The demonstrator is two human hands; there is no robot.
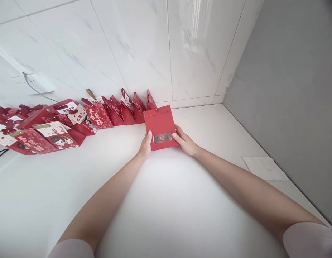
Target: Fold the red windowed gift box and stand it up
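A red gift box [160,121] with a small clear window near its bottom edge is held upright between both hands, near the back of the white table. My left hand [146,145] grips its left side, thumb on the front face. On the right side my right hand [185,140] is closed on it, thumb beside the window and fingers behind. Something pinkish shows dimly through the window; I cannot make out what it is. The fingers behind the box are partly hidden.
Several red printed gift boxes [100,116] with handles stand in a row along the tiled wall [139,46], more crowded at the left. A white paper sheet [264,168] lies at the right by the grey panel [289,89]. A cable [37,87] hangs at the left.
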